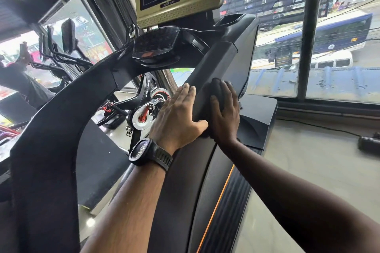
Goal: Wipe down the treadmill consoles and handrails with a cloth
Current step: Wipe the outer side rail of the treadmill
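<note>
Right hand gripped the dark cloth, fingers curled over it, pressed against the treadmill's right handrail; left hand (watch on wrist) lay flat-fingered on my rail's other side

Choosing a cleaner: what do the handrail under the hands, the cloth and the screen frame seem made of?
Black matte handrail: probably moulded plastic or rubbery coating; dull even sheen, no grain. Dark bunched cloth under the right hand: soft fabric, perhaps microfibre; it wads and reflects nothing. Gold rectangular screen frame: likely painted plastic; satin gleam, perforated strip.
</note>
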Demonstrator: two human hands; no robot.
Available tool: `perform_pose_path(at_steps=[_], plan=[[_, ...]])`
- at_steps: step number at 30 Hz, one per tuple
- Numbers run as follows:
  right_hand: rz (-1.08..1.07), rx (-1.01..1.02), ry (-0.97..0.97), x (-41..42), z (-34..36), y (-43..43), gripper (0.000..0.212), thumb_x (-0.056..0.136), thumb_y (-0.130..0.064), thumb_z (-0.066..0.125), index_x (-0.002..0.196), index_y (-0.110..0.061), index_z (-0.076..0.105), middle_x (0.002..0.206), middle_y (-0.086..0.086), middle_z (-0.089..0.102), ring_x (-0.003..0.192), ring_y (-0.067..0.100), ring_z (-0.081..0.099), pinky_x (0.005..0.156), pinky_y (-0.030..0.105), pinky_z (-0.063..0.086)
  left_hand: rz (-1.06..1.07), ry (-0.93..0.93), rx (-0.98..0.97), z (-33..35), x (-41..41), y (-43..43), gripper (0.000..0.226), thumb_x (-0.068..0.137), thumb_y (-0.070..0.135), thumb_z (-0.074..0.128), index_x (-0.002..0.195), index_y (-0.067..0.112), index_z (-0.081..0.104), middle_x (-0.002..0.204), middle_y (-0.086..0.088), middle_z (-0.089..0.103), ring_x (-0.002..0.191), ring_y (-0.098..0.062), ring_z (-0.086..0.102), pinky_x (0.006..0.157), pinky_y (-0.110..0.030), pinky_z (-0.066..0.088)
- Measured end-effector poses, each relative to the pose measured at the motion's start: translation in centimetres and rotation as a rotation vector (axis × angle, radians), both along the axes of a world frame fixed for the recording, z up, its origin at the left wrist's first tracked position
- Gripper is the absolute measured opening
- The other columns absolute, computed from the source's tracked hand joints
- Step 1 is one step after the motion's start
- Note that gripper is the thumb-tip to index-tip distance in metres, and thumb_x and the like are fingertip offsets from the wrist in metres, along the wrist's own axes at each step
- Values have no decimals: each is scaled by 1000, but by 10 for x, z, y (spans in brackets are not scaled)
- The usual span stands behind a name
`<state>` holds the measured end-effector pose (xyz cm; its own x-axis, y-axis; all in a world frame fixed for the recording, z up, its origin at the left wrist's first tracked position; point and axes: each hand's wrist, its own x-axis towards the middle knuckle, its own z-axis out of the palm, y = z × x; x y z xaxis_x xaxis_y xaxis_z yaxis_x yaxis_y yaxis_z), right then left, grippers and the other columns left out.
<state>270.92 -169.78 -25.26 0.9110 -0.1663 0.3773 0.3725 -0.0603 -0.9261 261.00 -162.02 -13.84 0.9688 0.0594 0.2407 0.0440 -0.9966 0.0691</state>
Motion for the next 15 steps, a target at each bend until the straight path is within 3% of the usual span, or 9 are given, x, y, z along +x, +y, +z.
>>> perform_pose_path(at_steps=[3, 4, 7, 9, 11, 13, 15], plan=[[1, 89, 264, -1, -7, 2, 52, 103, -42, 44, 154, -40, 37, 164, -10, 30, 148, 22, 31, 119, 42, 28, -1, 5, 23, 0, 0, 1, 93, 83, 43, 57, 160, 17, 14, 168, -1, 8, 154, -11, 7, 125, -37, 12], [17, 83, 274, -9, -9, 4, 52, 104, -41, 44, 155, -38, 36, 165, -8, 29, 148, 23, 30, 119, 40, 26, -1, 6, 26, -1, 0, 1, 93, 82, 44, 55, 160, 17, 13, 168, -1, 8, 154, -11, 6, 125, -37, 12], [44, 21, 12, -25, -9, 5, 53, 100, -40, 46, 153, -35, 41, 163, -9, 33, 147, 16, 30, 118, 33, 24, 4, 6, 22, -1, 1, 1, 95, 78, 47, 51, 160, 18, 14, 168, 0, 8, 154, -11, 7, 125, -37, 13], [25, -24, -54, -8, -6, 2, 52, 100, -38, 47, 151, -34, 44, 161, -9, 35, 147, 14, 32, 118, 35, 27, 3, 4, 27, 0, 1, 0, 97, 74, 49, 47, 160, 18, 14, 168, -1, 9, 154, -11, 8, 125, -37, 13], [-16, 28, 83, 9, -6, 0, 51, 101, -38, 45, 152, -36, 42, 161, -9, 36, 147, 16, 33, 119, 41, 29, -2, 2, 38, 0, 0, -1, 97, 74, 49, 47, 160, 17, 14, 168, -2, 9, 154, -11, 8, 125, -36, 13], [0, 131, 354, 5, -6, 2, 53, 103, -40, 42, 156, -36, 36, 164, -6, 31, 148, 24, 32, 120, 44, 27, -3, 5, 36, 0, 0, -1, 96, 76, 48, 49, 160, 17, 14, 168, -1, 9, 154, -11, 8, 125, -35, 13], [37, 120, 337, -18, -2, 8, 56, 103, -41, 43, 158, -33, 32, 166, -4, 25, 150, 25, 27, 121, 39, 20, 8, -5, 27, 0, 1, 1, 97, 74, 49, 47, 160, 18, 15, 168, 0, 10, 154, -10, 8, 125, -36, 14]])
